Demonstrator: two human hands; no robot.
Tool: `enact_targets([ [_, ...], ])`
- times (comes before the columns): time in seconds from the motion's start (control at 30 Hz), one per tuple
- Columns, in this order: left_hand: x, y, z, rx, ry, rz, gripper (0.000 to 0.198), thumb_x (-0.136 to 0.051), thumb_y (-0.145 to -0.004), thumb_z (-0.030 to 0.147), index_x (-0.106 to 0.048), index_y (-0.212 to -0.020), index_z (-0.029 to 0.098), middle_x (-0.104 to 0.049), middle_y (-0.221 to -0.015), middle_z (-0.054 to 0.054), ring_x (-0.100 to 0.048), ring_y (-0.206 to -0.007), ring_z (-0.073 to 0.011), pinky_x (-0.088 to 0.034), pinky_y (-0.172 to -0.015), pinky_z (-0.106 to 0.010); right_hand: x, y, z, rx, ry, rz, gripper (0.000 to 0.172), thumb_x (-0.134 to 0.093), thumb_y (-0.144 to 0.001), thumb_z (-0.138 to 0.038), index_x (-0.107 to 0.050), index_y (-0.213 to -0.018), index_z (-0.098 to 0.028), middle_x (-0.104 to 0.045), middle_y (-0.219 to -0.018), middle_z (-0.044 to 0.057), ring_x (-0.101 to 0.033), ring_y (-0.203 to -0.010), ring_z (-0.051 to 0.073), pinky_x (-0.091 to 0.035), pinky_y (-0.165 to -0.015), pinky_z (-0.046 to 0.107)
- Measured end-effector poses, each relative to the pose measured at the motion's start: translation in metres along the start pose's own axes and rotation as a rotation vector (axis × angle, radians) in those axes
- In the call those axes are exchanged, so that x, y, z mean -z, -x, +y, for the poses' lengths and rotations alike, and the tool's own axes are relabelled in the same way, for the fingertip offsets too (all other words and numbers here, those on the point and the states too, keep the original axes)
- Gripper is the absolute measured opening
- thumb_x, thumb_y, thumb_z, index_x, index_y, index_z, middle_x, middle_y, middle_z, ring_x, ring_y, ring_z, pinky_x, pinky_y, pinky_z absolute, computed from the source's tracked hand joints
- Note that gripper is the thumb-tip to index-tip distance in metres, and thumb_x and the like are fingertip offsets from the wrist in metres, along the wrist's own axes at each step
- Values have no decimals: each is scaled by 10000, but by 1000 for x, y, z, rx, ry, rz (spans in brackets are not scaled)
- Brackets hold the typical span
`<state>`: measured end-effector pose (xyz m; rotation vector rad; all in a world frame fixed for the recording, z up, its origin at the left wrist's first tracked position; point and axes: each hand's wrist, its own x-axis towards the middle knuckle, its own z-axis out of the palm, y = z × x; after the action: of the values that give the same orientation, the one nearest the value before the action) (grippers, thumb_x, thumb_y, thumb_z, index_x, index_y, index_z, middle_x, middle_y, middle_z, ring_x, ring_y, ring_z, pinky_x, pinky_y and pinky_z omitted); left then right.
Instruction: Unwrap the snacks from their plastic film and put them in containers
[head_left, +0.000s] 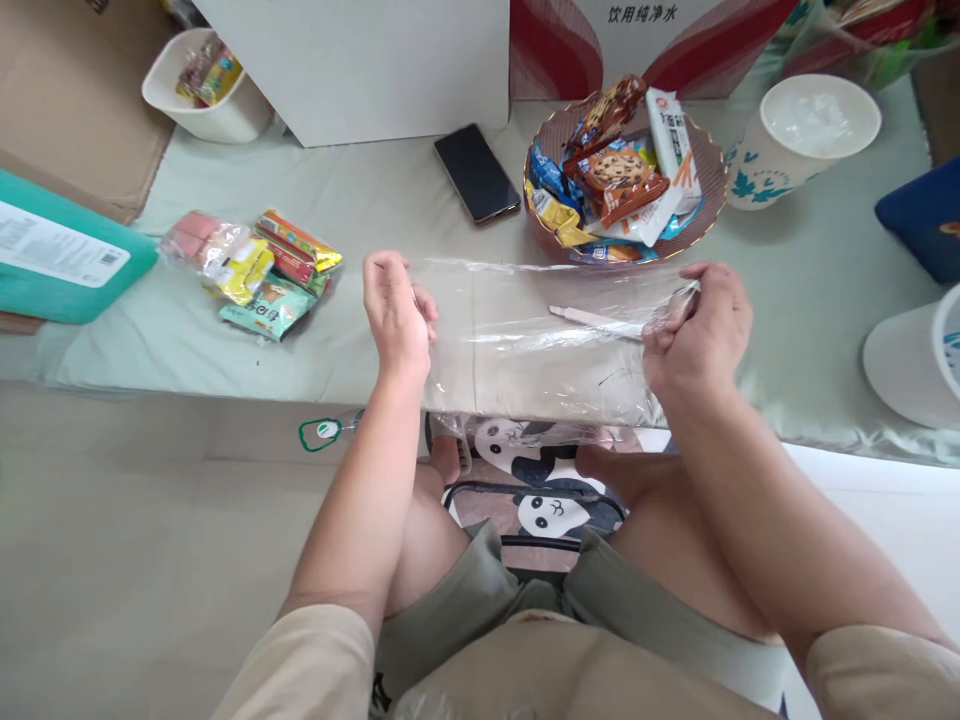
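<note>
A sheet of clear plastic film [510, 345] is stretched between my two hands above the table's front edge, its lower part hanging over the edge. My left hand [397, 312], with curled fingers, grips the film's left side. My right hand [703, 335] is closed on the bunched right end. A slim white tool, perhaps a cutter [596, 320], shows by the film with one end at my right fingers; whether it is held or lies on the table, I cannot tell. Several packaged snacks [262, 265] lie left of my left hand.
Behind the film stand a snack-filled bowl [551, 235] and a black phone [477, 172]. A paper cup [765, 165] and a white container [904, 360] are on the right. A white tub [169, 85] and a green box [67, 250] are left. Large boxes [375, 60] line the back.
</note>
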<state>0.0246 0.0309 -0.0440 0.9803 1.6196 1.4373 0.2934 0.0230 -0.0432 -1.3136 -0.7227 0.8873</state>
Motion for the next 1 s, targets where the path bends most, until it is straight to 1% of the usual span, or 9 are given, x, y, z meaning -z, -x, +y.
enact_targets([
  [0.13,5,-5,7,232,139,-124,490,-586,-917,729,-523,-1030,256,-583,-651,28,-608,-549,-125,-436,-519,-222,2,-7,4,21,32,16,247,-535,-908,-554,-500,-850,-317,-257,-530,-90,-221,-385,126,-144,-421,287],
  [0.23,12,-3,14,388,138,-331,446,-799,-817,503,-531,-1081,263,-725,-807,-1,-745,-745,-168,-580,-670,-265,3,-11,3,-5,-21,29,224,-533,-899,-533,-492,-867,-315,-265,-570,-82,-234,-415,125,-160,-432,284],
  [0.37,17,3,21,526,-75,-494,269,-845,-769,289,-620,-858,172,-726,-699,-39,-689,-574,-126,-512,-521,-192,8,-20,4,-72,-49,9,257,-543,-887,-568,-491,-922,-319,-344,-612,-74,-341,-446,129,-260,-450,282],
  [0.43,17,3,20,506,-83,-444,223,-783,-836,273,-606,-748,169,-680,-625,-18,-637,-499,-95,-451,-448,-167,13,-23,5,-97,-33,-45,327,-527,-886,-630,-490,-987,-321,-455,-688,-55,-505,-528,146,-383,-508,294],
  [0.5,16,1,18,460,-2,-334,206,-709,-905,306,-591,-771,202,-635,-581,20,-606,-456,-89,-413,-405,-168,18,-21,7,-84,33,-122,390,-530,-884,-655,-491,-1086,-325,-572,-805,-24,-639,-664,177,-478,-589,327],
  [0.63,16,-5,11,340,69,-196,270,-682,-932,463,-539,-834,255,-595,-553,47,-566,-415,-96,-347,-366,-198,24,-3,6,-32,245,-370,631,-747,-801,-494,-448,-1337,-349,-689,-898,-12,-704,-738,210,-545,-664,381],
  [0.73,17,-6,9,256,35,-140,284,-627,-965,490,-515,-839,261,-582,-548,49,-462,-359,-90,-252,-348,-240,24,12,-1,-55,306,-493,739,-803,-743,-335,-449,-1391,-339,-683,-797,-43,-646,-622,188,-542,-618,370],
  [0.87,20,-7,12,223,-18,-18,262,-590,-987,445,-538,-819,251,-473,-470,65,-258,-323,-71,-102,-370,-270,20,18,-14,8,270,-359,509,-724,-807,-323,-523,-1275,-335,-652,-748,-59,-441,-476,124,-451,-495,315],
  [1.0,24,-11,14,349,51,-81,436,-663,-900,665,-623,-853,234,-598,-569,16,-398,-357,-66,-166,-363,-243,15,15,-20,4,200,-272,400,-692,-830,-346,-524,-1192,-333,-632,-756,-65,-327,-466,106,-390,-484,304],
])
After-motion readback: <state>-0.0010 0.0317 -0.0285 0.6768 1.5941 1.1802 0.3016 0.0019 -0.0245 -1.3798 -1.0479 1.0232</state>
